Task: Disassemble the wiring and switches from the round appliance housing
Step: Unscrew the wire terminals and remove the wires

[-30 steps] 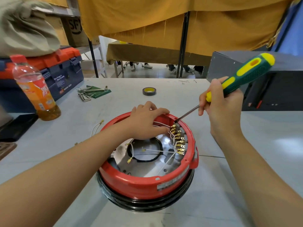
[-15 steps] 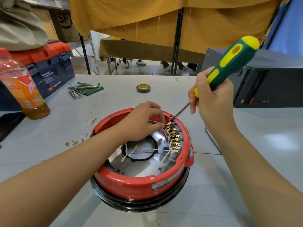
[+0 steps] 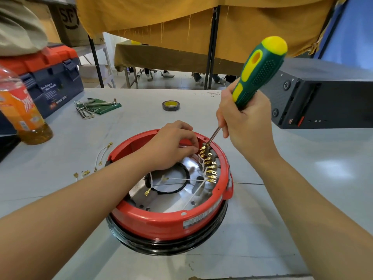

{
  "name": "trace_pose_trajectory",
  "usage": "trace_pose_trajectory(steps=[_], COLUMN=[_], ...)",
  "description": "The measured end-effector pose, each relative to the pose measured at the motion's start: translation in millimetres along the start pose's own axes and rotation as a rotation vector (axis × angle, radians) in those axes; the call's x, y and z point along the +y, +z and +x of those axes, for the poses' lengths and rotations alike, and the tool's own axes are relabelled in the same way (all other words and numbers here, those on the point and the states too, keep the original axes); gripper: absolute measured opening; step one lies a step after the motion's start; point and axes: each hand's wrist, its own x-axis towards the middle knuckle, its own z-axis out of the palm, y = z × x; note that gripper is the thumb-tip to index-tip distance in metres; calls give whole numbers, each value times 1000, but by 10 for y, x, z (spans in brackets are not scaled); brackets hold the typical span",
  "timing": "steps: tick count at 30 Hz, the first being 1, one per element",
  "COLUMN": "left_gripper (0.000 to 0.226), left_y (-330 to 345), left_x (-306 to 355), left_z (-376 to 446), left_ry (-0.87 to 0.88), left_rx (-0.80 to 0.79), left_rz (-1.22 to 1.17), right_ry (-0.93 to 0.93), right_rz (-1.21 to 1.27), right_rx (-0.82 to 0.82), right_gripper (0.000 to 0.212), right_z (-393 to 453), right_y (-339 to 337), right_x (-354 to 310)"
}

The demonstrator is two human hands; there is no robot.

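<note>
Red housing point(image 3: 161, 223) sits mid-counter point(image 3: 282, 199), near edge. Right hand point(image 3: 245, 126) grips screwdriver point(image 3: 256, 75), tip at the top brass terminal point(image 3: 202, 148); left hand point(image 3: 171, 147) pinches a wire there, covering the rim. Bottle point(image 3: 22, 112), toolbox point(image 3: 48, 77), hex keys point(image 3: 86, 110), tape roll point(image 3: 171, 105) lie beyond.

My left hand point(image 3: 171, 146) reaches in from the lower left, forearm stretched out, fingers curled and pinching at the wires point(image 3: 193, 150). My right hand point(image 3: 244, 122) is raised higher, fist wrapped round the screwdriver point(image 3: 258, 71), wrist bent, forearm running back to the lower right.
</note>
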Motion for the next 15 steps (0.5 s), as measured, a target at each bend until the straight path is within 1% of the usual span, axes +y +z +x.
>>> trace_pose_trajectory(steps=[5,9,12,15], left_gripper=[2,7,9,8], left_y=[12,29,32,32], left_x=[-9,-20,-22,-21], left_z=[5,9,12,12], left_ry=[11,18,17,12], left_rx=[18,34,35,26], left_rz=[21,38,41,41], right_ry=[-20,-13,0,50], right_rz=[-19,-14,-17,23], right_rx=[-45,-44,-23,29], right_gripper=[22,22,27,27], right_z=[8,57,80,102], right_y=[60,97,116,108], right_x=[-1,-9,-7,4])
